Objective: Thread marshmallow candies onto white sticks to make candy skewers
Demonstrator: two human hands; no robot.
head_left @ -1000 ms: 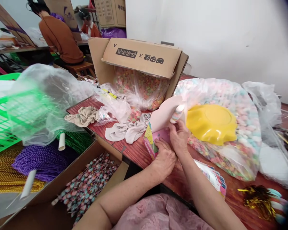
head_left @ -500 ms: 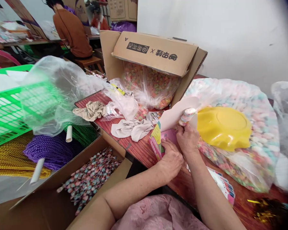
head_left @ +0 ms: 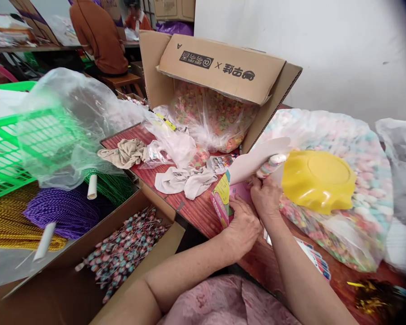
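My left hand presses with closed fingers on a pink and yellow printed paper wrapper on the red table edge. My right hand pinches the base of a stacked pastel candy stick lying inside the wrapper's pale pink upper flap. Both hands are close together, just left of an upturned yellow plastic bowl that rests on a large clear bag of pastel candies.
An open cardboard box holding a bag of coloured candies stands behind. White cloths lie on the table. At lower left a carton of candy sticks, spools of cord and a green basket. A person in brown sits far back.
The view shifted slightly; my hands keep the same grip, and the candy stick tilted further right inside the flap.
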